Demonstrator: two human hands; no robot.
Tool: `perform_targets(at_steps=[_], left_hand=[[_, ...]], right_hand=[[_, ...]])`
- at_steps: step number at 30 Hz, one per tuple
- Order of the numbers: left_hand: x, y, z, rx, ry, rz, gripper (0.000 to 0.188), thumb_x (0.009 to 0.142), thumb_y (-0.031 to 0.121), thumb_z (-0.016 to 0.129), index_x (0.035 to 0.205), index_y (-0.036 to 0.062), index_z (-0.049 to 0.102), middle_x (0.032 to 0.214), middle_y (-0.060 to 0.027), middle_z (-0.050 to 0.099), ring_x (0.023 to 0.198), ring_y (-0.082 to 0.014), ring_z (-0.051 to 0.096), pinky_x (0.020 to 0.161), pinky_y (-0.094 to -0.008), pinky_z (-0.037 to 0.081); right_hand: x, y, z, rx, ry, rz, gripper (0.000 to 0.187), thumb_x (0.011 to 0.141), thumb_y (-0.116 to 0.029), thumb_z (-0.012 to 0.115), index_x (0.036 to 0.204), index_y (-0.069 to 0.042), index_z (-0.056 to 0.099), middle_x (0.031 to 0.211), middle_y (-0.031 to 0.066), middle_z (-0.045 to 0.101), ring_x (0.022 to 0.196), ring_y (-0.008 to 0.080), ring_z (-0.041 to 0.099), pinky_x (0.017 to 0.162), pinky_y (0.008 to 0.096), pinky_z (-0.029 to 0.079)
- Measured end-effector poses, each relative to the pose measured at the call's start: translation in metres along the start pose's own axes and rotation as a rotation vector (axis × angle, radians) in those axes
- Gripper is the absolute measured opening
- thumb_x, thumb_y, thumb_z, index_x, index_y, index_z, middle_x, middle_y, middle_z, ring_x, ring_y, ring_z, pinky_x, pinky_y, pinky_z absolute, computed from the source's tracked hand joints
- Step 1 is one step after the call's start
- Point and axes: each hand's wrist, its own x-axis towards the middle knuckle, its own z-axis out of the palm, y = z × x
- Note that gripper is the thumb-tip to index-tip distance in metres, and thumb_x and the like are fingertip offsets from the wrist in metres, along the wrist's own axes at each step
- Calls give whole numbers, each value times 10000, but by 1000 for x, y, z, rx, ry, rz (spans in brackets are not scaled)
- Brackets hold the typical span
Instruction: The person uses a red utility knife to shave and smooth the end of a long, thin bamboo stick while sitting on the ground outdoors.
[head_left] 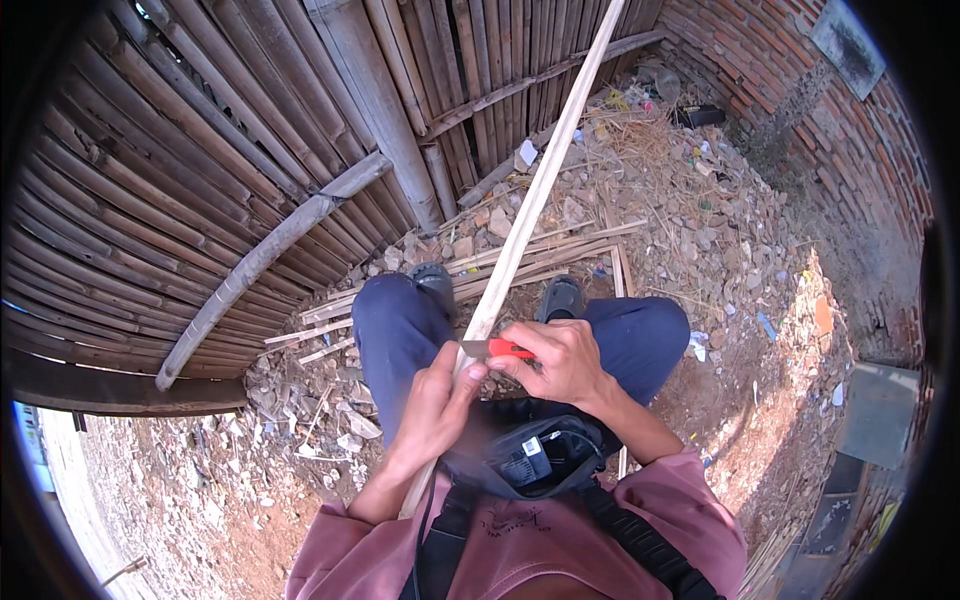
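Observation:
A long pale strip of split bamboo [535, 205] slants from my lap up past the top edge of the view. My left hand [437, 400] is closed around its lower part, thumb lying along it. In my right hand [562, 362] is a red-handled utility knife [508, 348], the fingers wrapped around the handle. Its grey blade lies across the strip, just beyond my left thumb. The strip's lower end passes under my left wrist toward my side.
More bamboo strips [540, 262] lie on the rubble beyond my feet. A bamboo wall [190, 190] with a crosswise pole [280, 245] stands on the left. A brick wall [800, 110] rises at the right. A black bag [535, 455] sits at my waist.

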Motion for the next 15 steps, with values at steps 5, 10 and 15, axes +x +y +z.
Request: perform_targets(at_steps=[5,10,15], left_hand=[[1,3,0,25,11,34,310,1124,281,564,1078,-26,560,744,-155,657,662,-282,647,636,-409,494],[2,0,3,60,60,30,331,1140,284,523,1042,-29,565,708,-161,643,629,-313,653,605,-421,483],[1,1,8,132,119,39,337,1140,276,519,1010,-30,570,678,-192,625,612,-389,651,591,-445,478]], right_hand=[[-4,-1,3,-3,8,28,313,942,-431,766,927,-126,698,753,54,728,604,297,707,538,401,537],[-3,-2,4,-55,30,14,323,908,-414,800,889,-102,717,752,52,726,588,282,688,545,369,517],[-4,-5,3,-168,53,-15,326,897,-429,809,870,-119,712,732,31,715,562,250,673,519,349,492]])
